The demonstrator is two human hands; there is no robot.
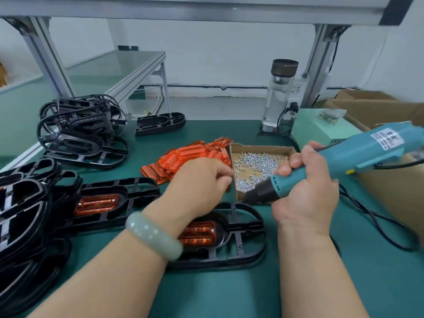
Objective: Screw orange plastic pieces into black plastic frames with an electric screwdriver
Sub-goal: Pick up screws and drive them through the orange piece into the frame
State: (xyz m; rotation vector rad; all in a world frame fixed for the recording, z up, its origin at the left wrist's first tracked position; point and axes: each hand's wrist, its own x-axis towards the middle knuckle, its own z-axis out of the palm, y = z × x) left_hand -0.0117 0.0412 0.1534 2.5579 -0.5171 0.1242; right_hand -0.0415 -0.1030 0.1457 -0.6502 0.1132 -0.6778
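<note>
My right hand point(305, 187) grips a teal electric screwdriver point(339, 161), its black tip pointing down-left toward the near edge of a cardboard tray point(261, 149) of small silver screws point(257, 166). My left hand point(199, 182), a pale green bangle on the wrist, reaches over the tray's left edge with curled fingers; whether it holds a screw is hidden. Below my hands lies a black frame point(243, 239) with an orange piece point(198, 232) seated in it. A second frame point(128, 203) with an orange piece point(97, 204) lies to its left.
Loose orange pieces point(190, 157) are heaped behind my left hand. Black frames are stacked at the back left point(80, 131) and the near left point(23, 214); one point(160, 122) lies alone farther back. A glass bottle point(278, 95), a green box point(321, 127) and cardboard boxes point(378, 106) stand right.
</note>
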